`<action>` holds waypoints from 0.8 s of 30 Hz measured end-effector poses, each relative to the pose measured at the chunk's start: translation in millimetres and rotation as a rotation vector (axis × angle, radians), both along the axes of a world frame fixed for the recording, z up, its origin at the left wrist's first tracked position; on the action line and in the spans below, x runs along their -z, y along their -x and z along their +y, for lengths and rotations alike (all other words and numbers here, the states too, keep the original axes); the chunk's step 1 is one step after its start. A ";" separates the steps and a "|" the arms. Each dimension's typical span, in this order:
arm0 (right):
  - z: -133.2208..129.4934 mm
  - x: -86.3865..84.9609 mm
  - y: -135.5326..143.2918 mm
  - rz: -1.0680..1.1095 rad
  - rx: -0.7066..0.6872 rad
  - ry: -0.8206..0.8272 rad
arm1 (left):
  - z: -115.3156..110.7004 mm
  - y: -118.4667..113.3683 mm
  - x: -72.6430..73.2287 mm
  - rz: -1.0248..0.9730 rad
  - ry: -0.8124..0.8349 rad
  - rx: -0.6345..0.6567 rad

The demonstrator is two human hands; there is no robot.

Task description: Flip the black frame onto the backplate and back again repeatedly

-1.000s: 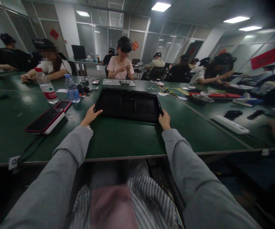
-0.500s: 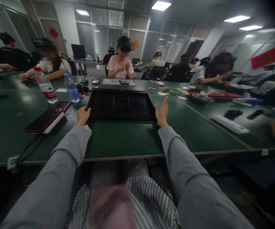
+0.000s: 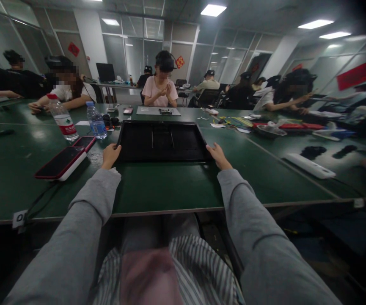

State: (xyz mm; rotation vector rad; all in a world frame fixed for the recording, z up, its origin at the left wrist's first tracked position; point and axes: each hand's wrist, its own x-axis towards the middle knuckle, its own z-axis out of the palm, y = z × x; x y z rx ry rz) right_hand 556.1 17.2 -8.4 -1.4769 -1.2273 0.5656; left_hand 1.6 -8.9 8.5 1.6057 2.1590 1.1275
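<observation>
A black rectangular shallow tray (image 3: 138,144) with a raised rim lies on the green table straight in front of me. Two thin light lines and a darker bracket-like shape show in its middle. My left hand (image 3: 111,155) is closed on the left rim near its front corner, thumb on top. On the opposite side, my right hand (image 3: 218,156) grips the right rim, its thumb and fingers pressed to the edge. The undersides of both grips are hidden.
Left of the tray stand a red-capped bottle (image 3: 62,118), a blue-capped bottle (image 3: 96,120) and a red-edged phone (image 3: 60,162) on a white block. A white power strip (image 3: 309,165) lies to the right. Across the table (image 3: 170,186), a person in pink (image 3: 160,89) sits with both hands raised.
My right hand was open with fingers raised beside the right rim; now it has closed on that rim. My left hand keeps its hold. The view has shifted slightly.
</observation>
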 end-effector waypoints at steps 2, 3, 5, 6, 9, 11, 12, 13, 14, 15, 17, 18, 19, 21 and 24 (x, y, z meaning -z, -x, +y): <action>0.6 1.1 8.1 0.044 0.002 0.061 | 0.4 1.5 -1.5 0.000 0.014 -0.004; 0.2 0.0 11.8 0.049 -0.004 0.054 | 0.6 2.4 -1.8 -0.001 0.013 -0.003; -1.3 -3.1 16.9 0.049 -0.033 0.021 | 1.0 4.6 -1.3 -0.002 -0.002 0.004; -2.2 -4.4 17.7 0.050 -0.050 0.015 | 1.2 6.0 -0.8 -0.002 -0.010 0.009; -5.3 -6.3 12.4 0.073 -0.090 0.079 | 1.5 10.8 0.4 -0.010 -0.011 0.015; -6.6 -6.2 4.5 0.102 -0.092 0.141 | 1.0 14.0 0.3 -0.037 -0.001 0.026; -6.6 -6.0 0.4 0.113 -0.093 0.151 | 0.5 15.2 0.1 -0.053 0.002 0.035; -6.0 -5.8 -3.1 0.117 -0.092 0.145 | -0.3 16.2 -0.1 -0.068 0.002 0.044; -4.9 -5.5 -5.7 0.113 -0.089 0.123 | -1.1 16.9 -0.1 -0.078 -0.002 0.052; -3.3 -5.2 -7.2 0.103 -0.084 0.093 | -2.0 17.4 0.0 -0.082 -0.007 0.060; 0.1 -4.2 -7.4 0.091 -0.082 0.049 | -3.2 17.8 1.1 -0.069 -0.021 0.077; 1.5 -3.7 -6.5 0.101 -0.086 0.037 | -3.5 17.8 1.8 -0.057 -0.024 0.087; 2.4 -3.2 -5.3 0.121 -0.096 0.029 | -3.5 17.8 2.5 -0.041 -0.021 0.099; 2.2 -3.1 -3.0 0.168 -0.114 0.021 | -2.7 17.6 3.4 -0.010 -0.006 0.119; -2.3 -6.0 -1.5 0.181 -0.091 -0.006 | -0.9 16.7 3.2 0.004 -0.019 0.122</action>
